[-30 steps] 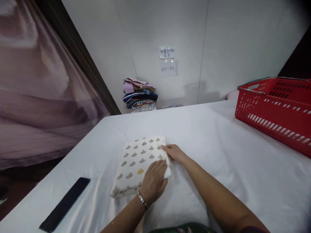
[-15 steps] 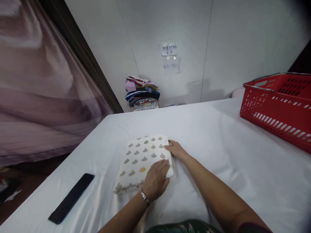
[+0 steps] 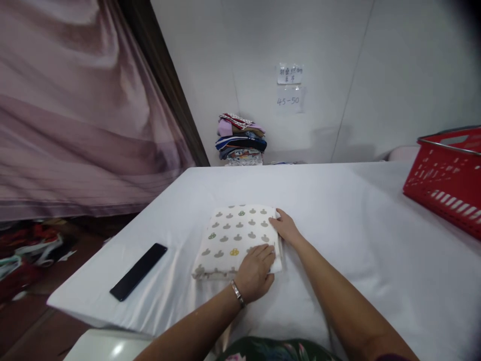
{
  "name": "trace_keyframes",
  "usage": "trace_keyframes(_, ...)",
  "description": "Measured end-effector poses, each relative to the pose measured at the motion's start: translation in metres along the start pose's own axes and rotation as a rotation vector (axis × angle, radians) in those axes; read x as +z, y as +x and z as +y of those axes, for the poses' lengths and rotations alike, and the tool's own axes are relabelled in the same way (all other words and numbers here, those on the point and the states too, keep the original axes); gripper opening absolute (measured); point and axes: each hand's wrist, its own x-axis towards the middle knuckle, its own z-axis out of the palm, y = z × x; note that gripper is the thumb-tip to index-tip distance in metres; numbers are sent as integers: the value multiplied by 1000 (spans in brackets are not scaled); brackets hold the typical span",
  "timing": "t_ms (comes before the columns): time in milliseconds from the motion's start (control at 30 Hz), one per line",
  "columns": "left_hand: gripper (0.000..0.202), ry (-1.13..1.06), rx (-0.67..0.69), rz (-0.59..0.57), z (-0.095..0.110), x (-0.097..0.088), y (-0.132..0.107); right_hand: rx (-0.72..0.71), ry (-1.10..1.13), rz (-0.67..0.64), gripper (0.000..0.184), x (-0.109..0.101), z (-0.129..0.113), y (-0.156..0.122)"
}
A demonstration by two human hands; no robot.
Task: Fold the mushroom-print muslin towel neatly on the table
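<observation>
A folded white cloth (image 3: 229, 235) with a grey, green and yellow mushroom-like print lies on the white-covered table in front of me. My left hand (image 3: 257, 271), wearing a silver bracelet, rests flat across its near right part, fingers stretched over the top and thumb by the near edge. At the far right corner, my right hand (image 3: 287, 225) grips the cloth's side edge, its thumb side on the top layer. Some of the right fingers are hidden by the hand and the cloth.
A black phone-like slab (image 3: 139, 271) lies to the left on the table (image 3: 338, 200). On the right stands a red plastic basket (image 3: 447, 185) with a metal handle. Folded fabrics (image 3: 241, 140) are stacked by the wall behind. A pink curtain (image 3: 86, 125) hangs at left.
The camera view has turned left, so everything appears shifted right and more floor shows at left. Both hands stay on the cloth, nearly unchanged.
</observation>
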Motion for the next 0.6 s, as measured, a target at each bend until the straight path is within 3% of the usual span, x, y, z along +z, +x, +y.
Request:
trace_keyframes(200, 44, -66, 42, 53, -10, -17, 0, -13, -150, -19, 60, -4, 1, 1)
trace_keyframes(267, 45, -28, -39, 101, -27, -28, -3, 6, -208, -25, 65, -6, -1, 2)
trace_keyframes(367, 48, 145, -268, 104, -57, -36, -17, 20, -320, -36, 66, -5, -6, 2)
trace_keyframes(467, 55, 278, -407, 53, -79, -29, -35, -9, -374, -43, 59, -1, -9, -2)
trace_keyframes(600, 57, 306, -450, 34, -85, -19, -47, -51, -513, -50, 56, 4, -13, -10)
